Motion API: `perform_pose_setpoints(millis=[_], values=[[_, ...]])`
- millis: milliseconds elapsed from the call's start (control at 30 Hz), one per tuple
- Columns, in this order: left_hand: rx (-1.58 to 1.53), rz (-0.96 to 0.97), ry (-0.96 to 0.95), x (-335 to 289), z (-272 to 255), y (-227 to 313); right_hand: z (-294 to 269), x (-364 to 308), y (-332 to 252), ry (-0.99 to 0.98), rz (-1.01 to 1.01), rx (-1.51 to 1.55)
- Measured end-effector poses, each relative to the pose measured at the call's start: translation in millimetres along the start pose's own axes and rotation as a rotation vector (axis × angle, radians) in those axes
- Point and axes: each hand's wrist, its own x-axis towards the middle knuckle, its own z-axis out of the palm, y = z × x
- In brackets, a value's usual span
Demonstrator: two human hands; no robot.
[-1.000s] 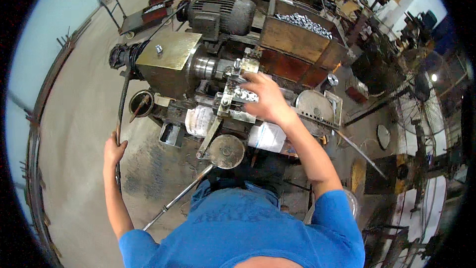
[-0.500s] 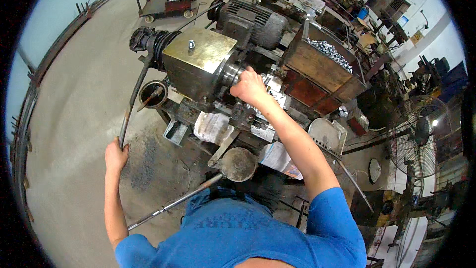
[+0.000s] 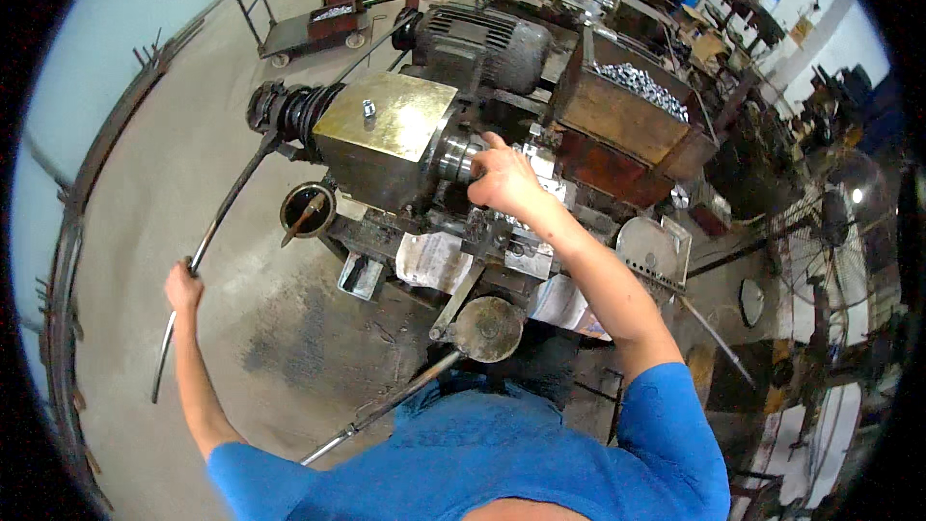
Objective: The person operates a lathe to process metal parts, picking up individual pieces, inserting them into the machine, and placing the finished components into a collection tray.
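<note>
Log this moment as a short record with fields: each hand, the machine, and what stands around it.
left hand: closed on the long lever bar
right hand: at the machine's chuck, whether its grip is closed cannot be told
machine: small lathe with brass-coloured housing and grey motor
bin: wooden box of small metal parts
behind: wheeled cart on the concrete floor

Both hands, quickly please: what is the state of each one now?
Left hand: closed around the long lever.
Right hand: at the machine's chuck, forefinger extended; a grip cannot be told.
</note>
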Motion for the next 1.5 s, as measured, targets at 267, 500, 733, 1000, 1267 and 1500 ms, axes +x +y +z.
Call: perform_pose_setpoints(millis=[267,500,733,1000,1267,1500], values=[[-0.724,0.050,-0.530,-99,121,240,-84,-127,80,0.380,-0.037,0.091],[0.112,0.724,-0.586,-53,112,283,-110,-280,213,0.206,0.715,-0.037],[-0.186,0.420,-0.519,-66,106,241,-89,-485,403,0.004,1.300,-0.603],[-0.229,0.100,-0.754,-113,108,138,-26,-529,296,0.111,1.204,-0.575],[-0.488,-0.053,-0.950,-141,121,140,21,-503,155,0.254,1.328,-0.472],[-0.529,0.041,-0.840,-106,106,198,21,-502,149,0.213,1.369,-0.377]])
